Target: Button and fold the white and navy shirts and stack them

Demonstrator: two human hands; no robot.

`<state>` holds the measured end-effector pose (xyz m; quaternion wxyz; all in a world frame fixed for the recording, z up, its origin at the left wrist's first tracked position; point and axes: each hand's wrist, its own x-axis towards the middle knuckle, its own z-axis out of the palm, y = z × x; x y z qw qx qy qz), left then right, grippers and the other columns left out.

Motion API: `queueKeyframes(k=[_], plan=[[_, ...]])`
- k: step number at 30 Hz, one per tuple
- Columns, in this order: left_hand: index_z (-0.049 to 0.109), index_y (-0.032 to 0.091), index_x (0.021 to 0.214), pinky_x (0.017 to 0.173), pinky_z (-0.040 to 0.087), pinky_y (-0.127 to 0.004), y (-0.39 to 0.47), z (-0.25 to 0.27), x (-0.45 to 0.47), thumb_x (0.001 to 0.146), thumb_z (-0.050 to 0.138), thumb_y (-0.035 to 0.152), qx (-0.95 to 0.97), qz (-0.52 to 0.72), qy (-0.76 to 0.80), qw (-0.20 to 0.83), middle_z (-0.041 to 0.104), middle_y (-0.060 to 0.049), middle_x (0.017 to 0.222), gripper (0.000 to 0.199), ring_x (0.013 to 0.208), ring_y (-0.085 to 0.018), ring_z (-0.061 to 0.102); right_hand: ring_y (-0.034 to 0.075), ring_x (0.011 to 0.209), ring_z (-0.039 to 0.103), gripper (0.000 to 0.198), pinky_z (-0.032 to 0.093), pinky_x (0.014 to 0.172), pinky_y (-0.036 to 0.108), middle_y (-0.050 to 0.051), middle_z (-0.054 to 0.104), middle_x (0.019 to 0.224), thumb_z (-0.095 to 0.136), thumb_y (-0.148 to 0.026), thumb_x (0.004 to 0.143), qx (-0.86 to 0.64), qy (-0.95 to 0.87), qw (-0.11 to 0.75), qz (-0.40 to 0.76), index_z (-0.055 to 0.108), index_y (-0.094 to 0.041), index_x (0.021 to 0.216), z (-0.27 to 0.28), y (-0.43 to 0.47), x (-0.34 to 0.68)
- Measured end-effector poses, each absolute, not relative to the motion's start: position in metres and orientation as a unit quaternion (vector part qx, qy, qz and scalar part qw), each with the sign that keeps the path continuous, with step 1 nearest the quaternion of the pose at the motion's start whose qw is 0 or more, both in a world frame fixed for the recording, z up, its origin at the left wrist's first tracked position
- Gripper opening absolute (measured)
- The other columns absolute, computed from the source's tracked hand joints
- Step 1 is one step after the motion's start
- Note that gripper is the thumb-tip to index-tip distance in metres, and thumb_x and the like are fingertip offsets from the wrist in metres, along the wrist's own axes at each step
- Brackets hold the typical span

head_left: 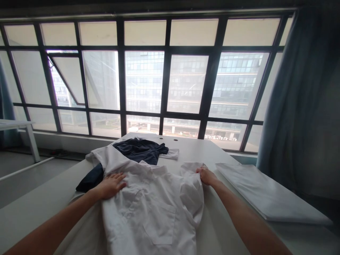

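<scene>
A white shirt (156, 202) with a chest pocket lies spread on the white table, its collar toward the window and its lower part cut off by the bottom of the view. My left hand (113, 185) rests flat on the shirt near its left shoulder, fingers stretched out. On the other side, my right hand (206, 175) is closed on the edge of the shirt's right sleeve. Dark navy clothing (140, 148) lies crumpled just beyond the collar, with a piece of white cloth partly under it. Another dark folded cloth (91, 177) pokes out beside my left wrist.
The white table (191, 147) reaches toward a wide window. A flat stack of white fabric (268, 191) lies along its right side. Farther right hangs a grey-blue curtain (287, 106). A second white table (16, 124) stands at the far left.
</scene>
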<state>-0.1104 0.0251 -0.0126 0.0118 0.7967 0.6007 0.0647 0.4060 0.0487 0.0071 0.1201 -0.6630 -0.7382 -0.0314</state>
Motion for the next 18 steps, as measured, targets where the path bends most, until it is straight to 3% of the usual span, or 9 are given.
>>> queueKeyframes(k=[2, 4, 8, 12, 14, 16, 18], plan=[[0.05, 0.026, 0.143, 0.115, 0.028, -0.052, 0.028, -0.017, -0.111, 0.093, 0.04, 0.055, 0.799, 0.074, 0.596, -0.006, 0.047, -0.01, 0.149, 0.058, 0.139, -0.031, 0.04, 0.025, 0.091, 0.068, 0.021, 0.047, 0.078, 0.03, 0.015, 0.073, 0.093, 0.055, -0.011, 0.08, -0.697, -0.707, 0.12, -0.033, 0.073, -0.014, 0.089, 0.023, 0.052, 0.407], [0.054, 0.028, 0.139, 0.114, 0.031, -0.051, 0.032, -0.017, -0.11, 0.092, 0.042, 0.055, 0.8, 0.085, 0.594, -0.012, 0.052, -0.008, 0.145, 0.056, 0.136, -0.031, 0.044, 0.027, 0.086, 0.068, 0.02, 0.047, 0.074, 0.032, 0.017, 0.072, 0.09, 0.054, -0.016, 0.084, -0.731, -0.666, 0.141, -0.051, 0.071, -0.012, 0.095, 0.047, 0.054, 0.415], [0.061, 0.023, 0.131, 0.111, 0.036, -0.046, 0.036, -0.006, -0.095, 0.094, 0.037, 0.055, 0.81, 0.14, 0.57, 0.015, 0.058, -0.008, 0.138, 0.054, 0.129, -0.029, 0.051, 0.027, 0.082, 0.069, 0.035, 0.048, 0.074, 0.034, 0.016, 0.07, 0.082, 0.034, -0.024, 0.097, -0.785, -0.567, 0.225, -0.107, 0.063, -0.008, 0.109, 0.114, 0.048, 0.459], [0.06, 0.02, 0.131, 0.112, 0.036, -0.045, 0.031, 0.012, -0.062, 0.098, 0.028, 0.054, 0.84, 0.17, 0.513, 0.043, 0.061, -0.01, 0.135, 0.057, 0.128, -0.028, 0.052, 0.036, 0.111, 0.061, 0.04, 0.047, 0.083, 0.042, 0.025, 0.065, 0.111, 0.034, -0.027, 0.096, -0.821, -0.428, 0.322, -0.197, 0.054, -0.012, 0.128, 0.159, 0.029, 0.529], [0.056, 0.019, 0.135, 0.115, 0.031, -0.049, 0.027, 0.019, -0.044, 0.098, 0.03, 0.054, 0.846, 0.172, 0.504, 0.032, 0.057, -0.011, 0.139, 0.057, 0.132, -0.029, 0.049, 0.04, 0.116, 0.058, 0.049, 0.047, 0.081, 0.046, 0.029, 0.06, 0.12, 0.049, -0.029, 0.088, -0.834, -0.36, 0.377, -0.18, 0.05, -0.014, 0.135, 0.162, 0.022, 0.561], [0.05, 0.019, 0.141, 0.118, 0.024, -0.052, 0.025, 0.02, -0.029, 0.096, 0.036, 0.054, 0.851, 0.165, 0.499, 0.015, 0.049, -0.012, 0.147, 0.058, 0.138, -0.03, 0.041, 0.044, 0.118, 0.056, 0.059, 0.046, 0.079, 0.051, 0.033, 0.055, 0.126, 0.056, -0.029, 0.08, -0.868, -0.314, 0.358, -0.138, 0.05, -0.014, 0.137, 0.152, 0.02, 0.585], [0.044, 0.019, 0.146, 0.119, 0.019, -0.053, 0.025, 0.017, -0.02, 0.095, 0.042, 0.051, 0.856, 0.143, 0.497, 0.01, 0.042, -0.011, 0.152, 0.061, 0.142, -0.031, 0.035, 0.044, 0.113, 0.059, 0.055, 0.045, 0.079, 0.056, 0.031, 0.058, 0.123, 0.057, -0.029, 0.075, -0.89, -0.331, 0.295, -0.105, 0.06, -0.019, 0.129, 0.135, 0.022, 0.593]])
